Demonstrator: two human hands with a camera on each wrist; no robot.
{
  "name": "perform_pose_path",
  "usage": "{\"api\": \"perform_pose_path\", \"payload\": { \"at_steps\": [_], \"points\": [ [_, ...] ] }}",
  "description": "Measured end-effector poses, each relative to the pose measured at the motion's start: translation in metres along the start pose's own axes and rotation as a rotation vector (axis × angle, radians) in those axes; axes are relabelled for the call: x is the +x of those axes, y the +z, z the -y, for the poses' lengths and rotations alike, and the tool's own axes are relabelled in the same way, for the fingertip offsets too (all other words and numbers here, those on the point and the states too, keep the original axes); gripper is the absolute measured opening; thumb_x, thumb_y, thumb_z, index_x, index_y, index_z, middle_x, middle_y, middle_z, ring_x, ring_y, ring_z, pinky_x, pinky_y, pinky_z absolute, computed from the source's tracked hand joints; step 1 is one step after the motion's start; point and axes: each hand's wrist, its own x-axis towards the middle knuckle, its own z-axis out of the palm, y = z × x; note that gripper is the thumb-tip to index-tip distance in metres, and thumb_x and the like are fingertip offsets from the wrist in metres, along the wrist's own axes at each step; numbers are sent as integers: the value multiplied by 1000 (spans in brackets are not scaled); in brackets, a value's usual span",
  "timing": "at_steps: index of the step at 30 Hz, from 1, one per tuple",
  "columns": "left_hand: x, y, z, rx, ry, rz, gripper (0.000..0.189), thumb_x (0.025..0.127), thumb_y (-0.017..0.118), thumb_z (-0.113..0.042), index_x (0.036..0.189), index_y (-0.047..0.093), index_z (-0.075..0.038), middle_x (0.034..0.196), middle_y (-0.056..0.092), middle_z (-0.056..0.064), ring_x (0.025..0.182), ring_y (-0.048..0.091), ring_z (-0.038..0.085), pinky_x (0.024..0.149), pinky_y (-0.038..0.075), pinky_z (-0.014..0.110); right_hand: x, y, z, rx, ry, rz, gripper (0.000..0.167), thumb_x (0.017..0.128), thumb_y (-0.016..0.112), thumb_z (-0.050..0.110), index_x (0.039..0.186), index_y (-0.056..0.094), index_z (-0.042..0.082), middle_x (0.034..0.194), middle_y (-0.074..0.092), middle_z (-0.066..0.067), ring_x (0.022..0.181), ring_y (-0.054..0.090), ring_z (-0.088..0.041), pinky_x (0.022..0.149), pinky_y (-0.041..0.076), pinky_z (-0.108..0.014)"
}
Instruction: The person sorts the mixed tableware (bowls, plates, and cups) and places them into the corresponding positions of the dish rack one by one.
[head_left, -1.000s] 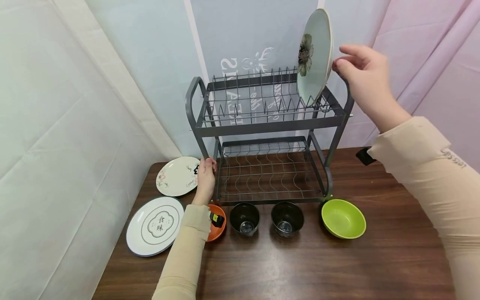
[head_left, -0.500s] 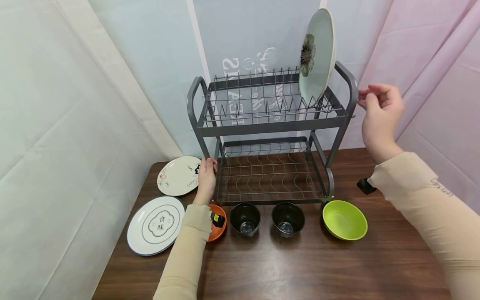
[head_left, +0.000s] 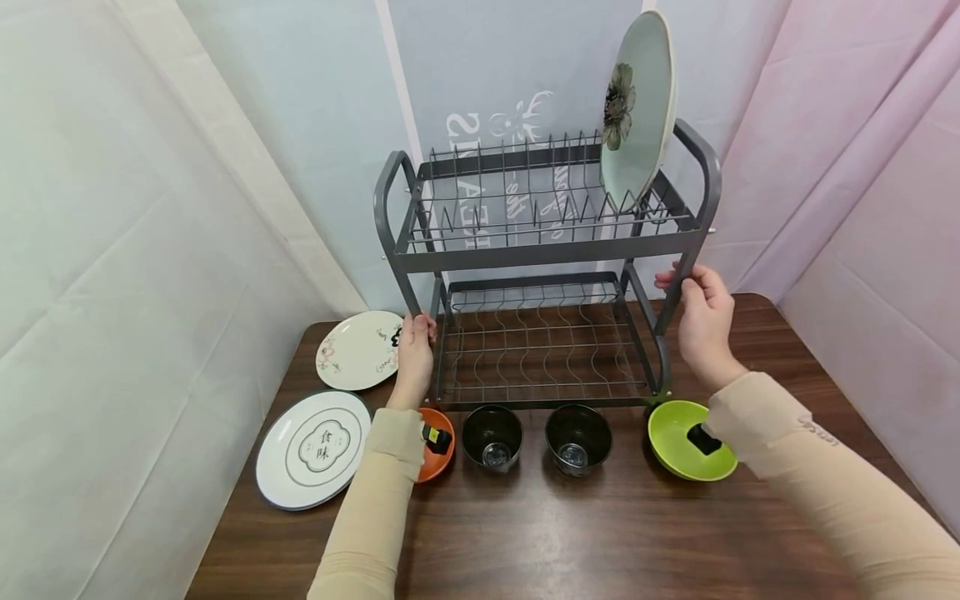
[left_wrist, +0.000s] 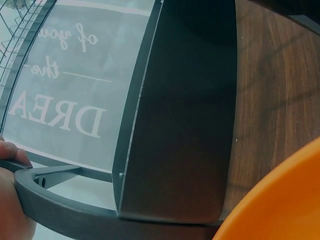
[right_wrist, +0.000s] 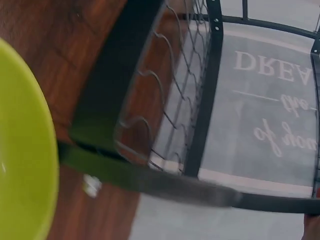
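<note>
A dark grey two-tier dish rack (head_left: 547,250) stands on the wooden table. One pale green plate with a dark flower (head_left: 641,108) is upright in the right end of its upper tier. My left hand (head_left: 415,354) grips the rack's left post, fingers around it; part of that hand shows in the left wrist view beside the dark frame. On the other side, my right hand (head_left: 705,321) holds the right post, thumb in front and fingertips behind. The lower tier holds no dishes.
Along the rack's front stand an orange bowl (head_left: 435,467), two black bowls (head_left: 491,437) and a lime green bowl (head_left: 675,433), partly behind the right wrist camera. A floral plate (head_left: 352,354) and a white plate (head_left: 281,458) lie at the left. Curtains hang behind.
My right hand has come away from the pale green plate, swung out to the right, then down and in to the rack's right post. My left hand has stayed on its post.
</note>
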Motion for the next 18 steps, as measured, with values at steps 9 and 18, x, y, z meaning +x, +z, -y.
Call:
{"api": "perform_pose_path", "payload": {
  "at_steps": [9, 18],
  "points": [
    [4, 0, 13, 9, 18, -28, 31, 98, 27, -41, 93, 43, -15, 79, 41, -1, 77, 39, 15, 74, 31, 28, -11, -3, -23, 10, 42, -7, 27, 94, 50, 22, 108, 59, 0, 87, 68, -1, 85, 65, -12, 78, 49, -17],
    [5, 0, 12, -19, -1, -11, 36, 100, 27, -33, 101, 43, -1, 79, 41, 1, 79, 40, 15, 76, 31, 28, -24, -4, -32, -80, 122, -81, 18, 94, 52, 19, 98, 62, 5, 79, 67, 4, 77, 60, -9, 66, 39, -20]
  ]
}}
